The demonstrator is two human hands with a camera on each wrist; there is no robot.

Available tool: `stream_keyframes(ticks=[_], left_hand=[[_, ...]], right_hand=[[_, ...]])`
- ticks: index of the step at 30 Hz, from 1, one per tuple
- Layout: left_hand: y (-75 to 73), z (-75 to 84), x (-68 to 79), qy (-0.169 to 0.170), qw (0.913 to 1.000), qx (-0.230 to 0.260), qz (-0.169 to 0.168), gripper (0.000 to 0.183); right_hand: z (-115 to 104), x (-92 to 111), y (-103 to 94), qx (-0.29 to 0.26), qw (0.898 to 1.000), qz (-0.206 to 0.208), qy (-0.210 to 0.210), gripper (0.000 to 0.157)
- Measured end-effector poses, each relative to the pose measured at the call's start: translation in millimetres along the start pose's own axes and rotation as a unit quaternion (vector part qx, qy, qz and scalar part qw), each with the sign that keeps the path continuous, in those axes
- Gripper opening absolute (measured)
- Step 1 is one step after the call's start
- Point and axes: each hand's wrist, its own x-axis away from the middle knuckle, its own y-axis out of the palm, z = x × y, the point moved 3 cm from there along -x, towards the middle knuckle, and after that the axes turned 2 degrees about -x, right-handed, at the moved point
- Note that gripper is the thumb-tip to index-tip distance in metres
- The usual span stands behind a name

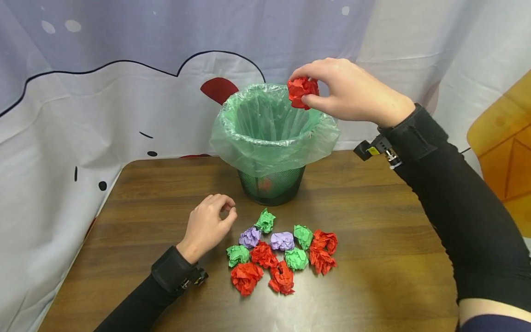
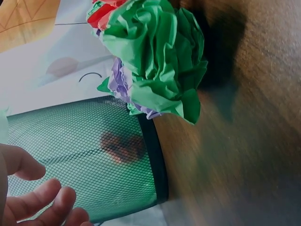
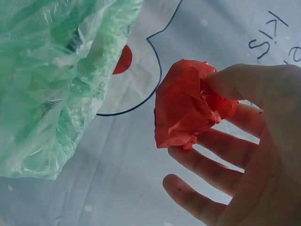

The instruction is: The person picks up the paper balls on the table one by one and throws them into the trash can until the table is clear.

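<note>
In the head view my right hand [image 1: 346, 90] pinches a crumpled red paper ball [image 1: 302, 92] between thumb and fingers, up at the right rim of the waste bin. The right wrist view shows the same ball [image 3: 188, 106] beside the green liner. The mesh bin [image 1: 271, 184] is lined with a green plastic bag [image 1: 274, 154] folded over its rim. A reddish shape [image 2: 123, 147] shows through the mesh low inside. My left hand [image 1: 209, 223] hangs over the table with loosely curled fingers, holding nothing. Nearest to it are a purple paper ball [image 1: 250, 237] and a green one [image 1: 238, 255].
Several more crumpled balls lie grouped before the bin, among them a green one [image 1: 264, 221], a purple one [image 1: 282, 241] and a red one [image 1: 246, 278]. The wooden table [image 1: 373, 258] meets a printed curtain [image 1: 103, 106] behind and at the left.
</note>
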Motion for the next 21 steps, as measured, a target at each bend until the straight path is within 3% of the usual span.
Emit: stream_keyframes(ticks=[10,21], left_hand=[[2.0,1.4,1.7,-0.002,0.9999,0.006,-0.009,0.005],[5.2,2.9,1.6,-0.001,0.9999,0.007,-0.013,0.005]], right_hand=[[12.1,-20.1,16.2,0.002,0.998,-0.055,0.033,0.051],[10.3,-3.7,15.7,0.026,0.996,-0.075,0.047,0.044]])
